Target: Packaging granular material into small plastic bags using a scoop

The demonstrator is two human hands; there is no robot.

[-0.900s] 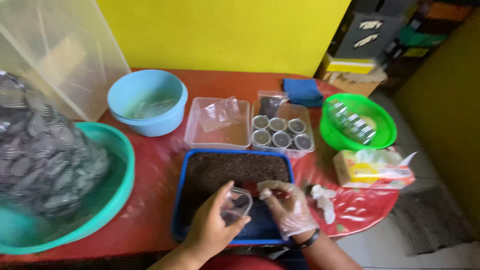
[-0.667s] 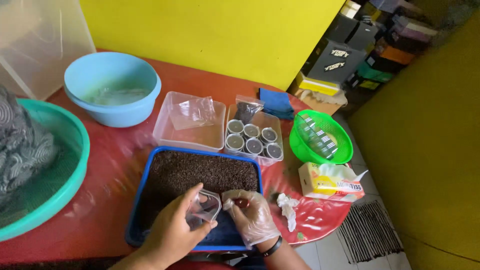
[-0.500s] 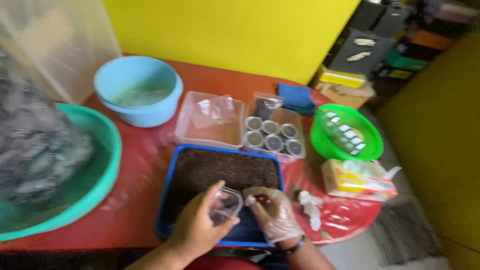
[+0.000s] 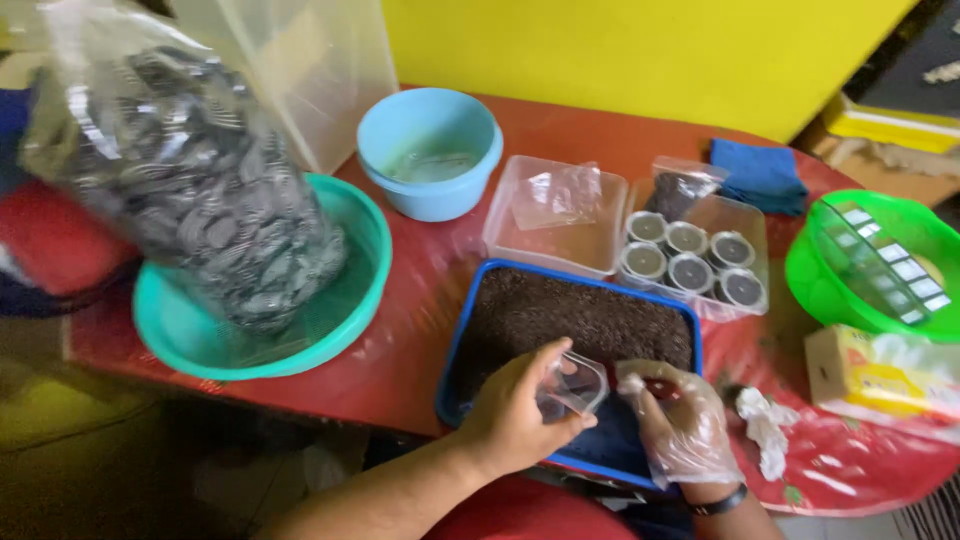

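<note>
The red tabletop carries everything here. At its left edge a large clear bag of dark round lids or cups stands in a teal basin; behind them is a light blue bowl. In the middle sits a blue tray of dark, soil-like material, part of its near end bare. Beyond it are an empty clear box and a second clear box holding six small filled pots, with a green basket to the right and a yellow carton near it.

The step in hand looks like filling a small clear cup, held tilted over the tray's near end. The bare left hand is curled around the cup, gripping it. The right hand, in a thin plastic glove, is loosely closed just beside the cup's mouth; whether it pinches any material I cannot tell. Filling calls for keeping the cup steady over the tray so spill falls back in
</note>
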